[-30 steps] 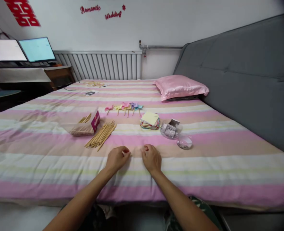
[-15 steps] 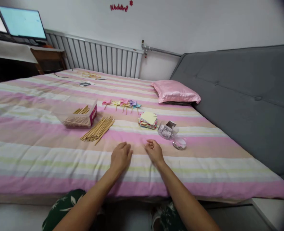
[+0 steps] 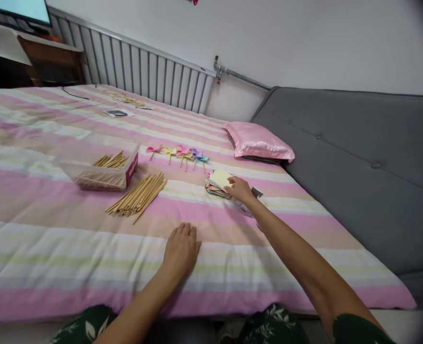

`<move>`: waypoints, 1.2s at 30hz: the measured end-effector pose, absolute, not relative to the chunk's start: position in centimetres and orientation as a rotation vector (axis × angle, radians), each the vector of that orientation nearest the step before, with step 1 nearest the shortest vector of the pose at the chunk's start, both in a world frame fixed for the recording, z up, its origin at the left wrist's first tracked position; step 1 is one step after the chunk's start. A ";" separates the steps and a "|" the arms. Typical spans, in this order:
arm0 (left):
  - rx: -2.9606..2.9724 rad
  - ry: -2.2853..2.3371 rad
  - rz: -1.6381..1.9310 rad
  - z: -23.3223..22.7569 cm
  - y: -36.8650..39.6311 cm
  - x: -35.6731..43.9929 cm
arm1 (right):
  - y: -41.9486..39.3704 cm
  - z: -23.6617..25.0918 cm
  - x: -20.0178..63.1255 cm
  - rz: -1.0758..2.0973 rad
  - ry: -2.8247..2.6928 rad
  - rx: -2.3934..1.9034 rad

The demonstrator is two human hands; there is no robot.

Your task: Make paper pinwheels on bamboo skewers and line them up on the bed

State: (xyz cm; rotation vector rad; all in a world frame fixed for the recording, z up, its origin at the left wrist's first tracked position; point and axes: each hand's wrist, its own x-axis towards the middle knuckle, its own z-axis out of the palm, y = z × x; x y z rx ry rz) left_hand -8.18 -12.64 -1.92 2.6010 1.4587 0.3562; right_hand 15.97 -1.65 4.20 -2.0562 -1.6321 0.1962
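My left hand (image 3: 181, 248) lies palm down on the striped bedspread, fingers stretched out, holding nothing. My right hand (image 3: 240, 189) reaches over to a stack of coloured paper squares (image 3: 219, 178) with a pale yellow sheet on top. Its fingers are apart at the stack's right edge; no sheet is seen lifted. Partly hidden behind that hand and wrist is a clear container (image 3: 244, 208) of small things. Left of my hands lies a loose bundle of thin wooden sticks (image 3: 139, 197). Beyond it several small paper pinwheels (image 3: 183, 152) rest in a row.
A clear plastic box (image 3: 103, 180) with more sticks stands at the left. A pink satin pillow (image 3: 259, 141) lies near the grey padded headboard (image 3: 343, 162). Toward the radiator (image 3: 135, 59) are a small flat packet (image 3: 118, 113) and a yellowish tangle (image 3: 125, 98).
My right hand has moved forward from the bedspread to the paper stack. My left hand has flattened, its fingers stretching out. The view has tilted and shifted a little.
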 end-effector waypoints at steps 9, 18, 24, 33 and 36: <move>2.577 1.484 0.302 -1.7 -12.5 -8.1 | 3.2 2.5 19.0 0.095 -1.738 -2.258; 2.555 1.489 0.283 -1.8 -12.5 -8.1 | 5.2 1.4 17.9 0.035 -1.839 -2.194; 2.565 1.482 0.256 -1.7 -12.5 -8.2 | 6.8 1.5 17.3 0.078 -1.867 -2.137; 2.559 1.484 0.272 -2.0 -12.4 -8.2 | 8.0 0.3 17.5 0.231 -1.704 -2.179; 2.536 1.478 0.279 -2.0 -12.4 -8.2 | 8.2 -0.1 17.7 0.280 -1.655 -2.163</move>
